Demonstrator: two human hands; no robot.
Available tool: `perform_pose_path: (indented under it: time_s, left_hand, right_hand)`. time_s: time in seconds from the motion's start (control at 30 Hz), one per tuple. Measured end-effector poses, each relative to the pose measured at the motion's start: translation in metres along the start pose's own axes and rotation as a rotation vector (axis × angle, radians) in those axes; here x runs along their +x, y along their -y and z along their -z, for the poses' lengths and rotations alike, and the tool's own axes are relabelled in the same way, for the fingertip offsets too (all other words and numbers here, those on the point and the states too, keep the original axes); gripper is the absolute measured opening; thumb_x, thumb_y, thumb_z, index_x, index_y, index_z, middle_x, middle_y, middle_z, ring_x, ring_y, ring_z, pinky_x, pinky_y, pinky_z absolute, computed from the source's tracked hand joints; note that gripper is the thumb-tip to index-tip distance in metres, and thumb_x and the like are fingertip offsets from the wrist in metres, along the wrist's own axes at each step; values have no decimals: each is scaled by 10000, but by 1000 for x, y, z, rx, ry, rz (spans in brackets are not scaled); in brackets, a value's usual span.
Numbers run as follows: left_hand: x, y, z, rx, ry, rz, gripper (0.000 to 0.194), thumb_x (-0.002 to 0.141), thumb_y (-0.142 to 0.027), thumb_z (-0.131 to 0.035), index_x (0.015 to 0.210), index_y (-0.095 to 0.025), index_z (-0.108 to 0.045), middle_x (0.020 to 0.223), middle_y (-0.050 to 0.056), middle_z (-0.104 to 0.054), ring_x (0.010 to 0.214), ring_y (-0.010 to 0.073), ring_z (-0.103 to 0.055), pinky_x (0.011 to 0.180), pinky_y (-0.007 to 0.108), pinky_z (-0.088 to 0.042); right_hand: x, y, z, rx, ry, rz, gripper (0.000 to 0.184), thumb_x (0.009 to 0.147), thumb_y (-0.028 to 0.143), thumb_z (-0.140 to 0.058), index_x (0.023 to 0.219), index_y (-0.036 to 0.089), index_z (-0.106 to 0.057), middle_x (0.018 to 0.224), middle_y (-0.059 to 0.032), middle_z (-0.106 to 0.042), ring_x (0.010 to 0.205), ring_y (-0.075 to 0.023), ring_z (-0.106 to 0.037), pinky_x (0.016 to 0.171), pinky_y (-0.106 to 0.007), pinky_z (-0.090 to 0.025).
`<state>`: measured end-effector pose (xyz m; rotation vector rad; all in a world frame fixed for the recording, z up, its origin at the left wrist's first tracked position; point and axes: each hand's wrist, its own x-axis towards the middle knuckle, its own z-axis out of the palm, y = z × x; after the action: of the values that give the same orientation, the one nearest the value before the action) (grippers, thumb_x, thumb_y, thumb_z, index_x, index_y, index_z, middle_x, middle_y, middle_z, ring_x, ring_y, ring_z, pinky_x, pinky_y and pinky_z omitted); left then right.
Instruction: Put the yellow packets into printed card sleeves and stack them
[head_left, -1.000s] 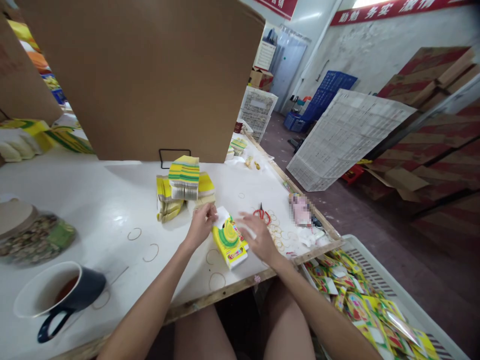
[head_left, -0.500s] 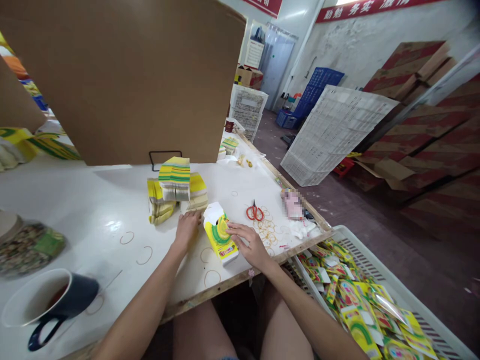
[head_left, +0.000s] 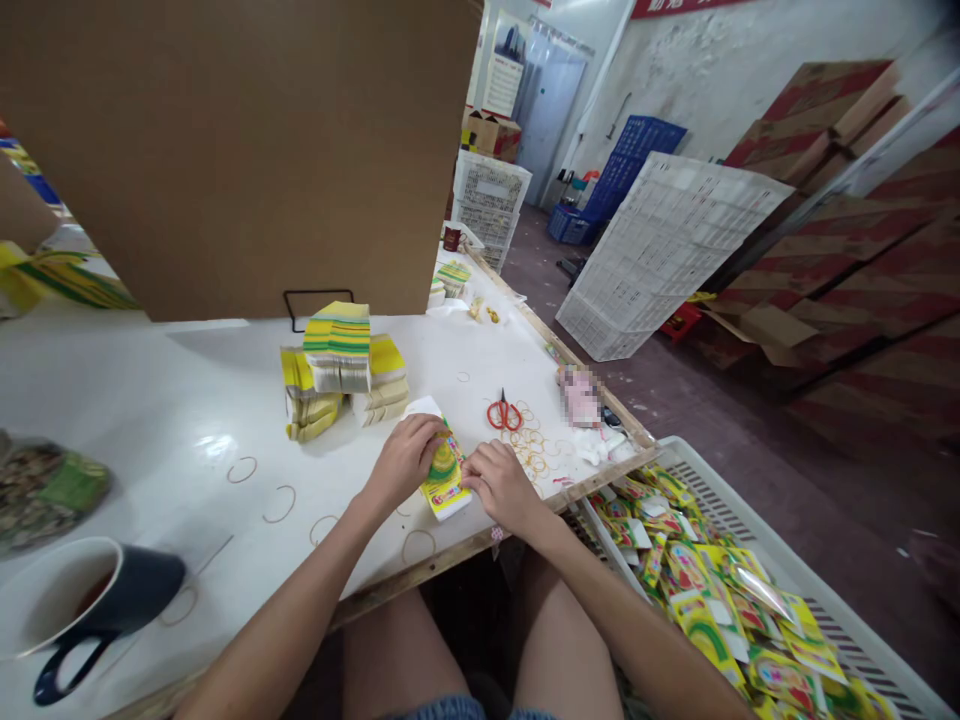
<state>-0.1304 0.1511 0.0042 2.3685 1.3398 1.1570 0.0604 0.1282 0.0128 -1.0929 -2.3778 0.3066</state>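
Note:
A yellow-and-green printed carton [head_left: 448, 487] with a white top end lies on the table near its front edge; I cannot tell whether it is one box or a stack of flat ones. My left hand [head_left: 409, 462] is closed over its upper left part, fingertips bent down onto the printed face. At the right edge, my right hand [head_left: 501, 488] has its fingers curled and pinched against the carton. Just beyond the left hand stand bundles of yellow-and-white folded cartons [head_left: 337, 350]. Red-handled scissors [head_left: 504, 414] lie past the right hand, beside scattered rubber bands [head_left: 532, 450].
A dark blue mug [head_left: 142, 595] and a bag of nuts or pebbles [head_left: 49, 490] stand at the left. A large brown cardboard sheet [head_left: 285, 160] rises behind. At the right, below table height, a white crate [head_left: 679, 455] holds many yellow packets. White crates [head_left: 667, 250] stack on the floor.
My left hand has moved from the table beside the carton onto its top. My right hand has shifted from its face to its right edge, fingers now curled. The view has shifted slightly.

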Motion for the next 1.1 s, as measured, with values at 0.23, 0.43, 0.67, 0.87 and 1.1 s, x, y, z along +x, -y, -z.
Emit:
perform_pose_path:
  time_s: [0.23,0.43,0.67,0.87,1.1]
  left_hand:
    - [3,6,2,-34,52,47,187,914,-174,-433,933,-205,-617,1032,74,-679,988,211,-611,861,376,-505]
    - [3,6,-1,-34,59,71,179,912,-188,-440,928,-204,-618,1048,78,-679,1004,219,-609,880,382,-498]
    - [-2,-1,13,48,-16,93,155,903,-209,-479,999,-203,-600,1115,103,-664,1066,247,-610,925,417,-498]
    - [-52,-22,10,122,-267,242,184,903,-267,-521,1071,-244,-594,1197,105,-644,1144,277,-594,973,484,-497]
    - [-71,-27,-17,54,-289,298,246,910,-272,-497,1101,-206,-639,1258,126,-633,1197,274,-585,1015,497,-479]
  right_hand:
    - [-59,-22,-5,-141,150,-29,231,782,-23,-487,730,197,-537,809,-51,-567,811,-219,-453,714,-334,-352]
    - [-81,-44,-12,8,165,-199,241,706,-35,-479,726,198,-540,801,-40,-591,827,-216,-485,754,-336,-370]
    - [-40,-31,-18,116,37,-256,185,844,62,-478,771,192,-586,791,-32,-637,776,-189,-565,747,-323,-424]
    - [0,0,-20,217,-306,-340,272,888,312,-572,1123,187,-629,1088,-129,-664,1007,-275,-579,876,-410,-441]
    - [9,36,-29,143,-380,-400,362,808,268,-670,1152,171,-612,1105,-143,-639,1055,-313,-533,913,-470,-427]
